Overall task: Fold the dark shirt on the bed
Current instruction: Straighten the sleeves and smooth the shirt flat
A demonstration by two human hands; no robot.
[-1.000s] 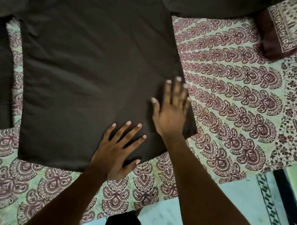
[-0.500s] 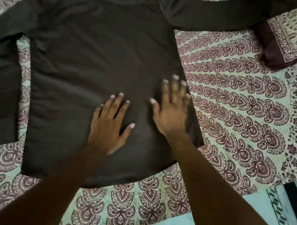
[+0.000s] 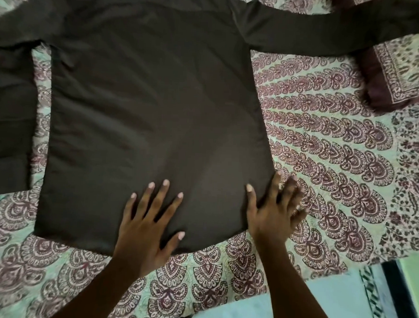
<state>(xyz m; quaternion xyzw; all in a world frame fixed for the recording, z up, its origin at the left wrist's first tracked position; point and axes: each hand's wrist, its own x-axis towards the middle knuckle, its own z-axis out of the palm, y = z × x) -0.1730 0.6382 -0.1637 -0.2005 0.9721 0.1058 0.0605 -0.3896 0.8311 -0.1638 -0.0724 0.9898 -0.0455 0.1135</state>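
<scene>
The dark shirt (image 3: 153, 113) lies spread flat on the bed, hem toward me. One long sleeve stretches to the upper right and the other hangs down the left side. My left hand (image 3: 148, 226) lies flat with spread fingers on the hem near its middle. At the shirt's lower right corner my right hand (image 3: 273, 209) presses flat, thumb on the cloth, fingers reaching over the side edge onto the bedsheet. Neither hand grips the fabric.
The bed wears a pale green sheet with a maroon paisley print (image 3: 336, 152). A matching patterned pillow (image 3: 399, 68) sits at the upper right. The bed's near edge and a pale tiled floor (image 3: 257, 312) show at the bottom right.
Both hands slid toward me along the shirt, down to the hem. The right hand moved outward to the lower right corner. The camera tilted up, showing more of the sleeves.
</scene>
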